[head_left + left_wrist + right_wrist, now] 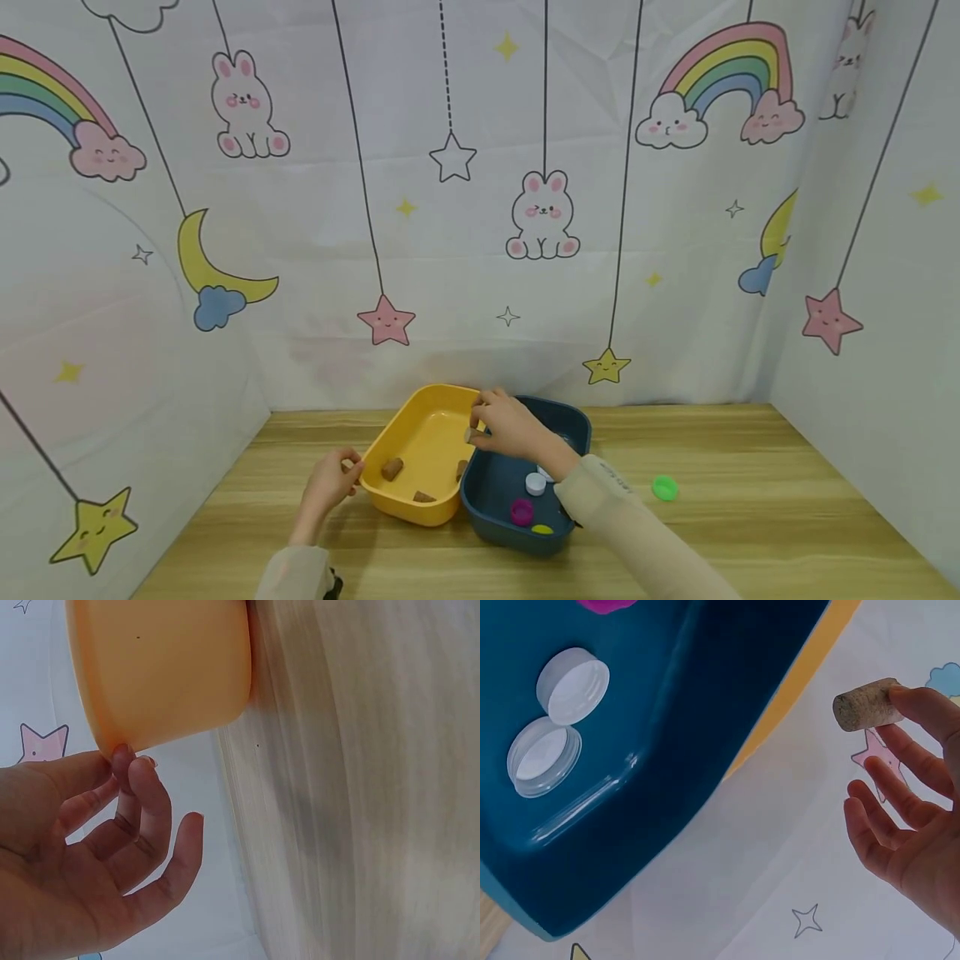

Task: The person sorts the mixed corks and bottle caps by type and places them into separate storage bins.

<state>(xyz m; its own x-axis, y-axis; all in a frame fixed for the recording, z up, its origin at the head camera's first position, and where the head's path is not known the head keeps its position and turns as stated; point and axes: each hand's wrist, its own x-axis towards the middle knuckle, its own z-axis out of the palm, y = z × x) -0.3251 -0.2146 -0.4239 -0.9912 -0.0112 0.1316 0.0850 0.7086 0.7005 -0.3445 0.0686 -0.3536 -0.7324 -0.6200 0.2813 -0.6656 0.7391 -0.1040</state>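
A yellow bin (427, 433) and a dark blue bin (495, 492) stand side by side on the wooden table (750, 517). My left hand (333, 479) is at the yellow bin's left rim; in the left wrist view the left hand (90, 855) pinches the rim of the yellow bin (165, 667) between thumb and forefinger, its other fingers loose. My right hand (510, 425) holds a cork (471, 434) over the yellow bin's right side. The right wrist view shows the cork (864, 705) pinched at the fingertips (919, 705). Three corks, one of them (392, 468), lie in the yellow bin.
The blue bin (705, 750) holds white caps (574, 685), a magenta cap (521, 511) and a yellow cap (542, 529). A green cap (664, 487) lies on the table to the right. Printed fabric walls close off the back and both sides.
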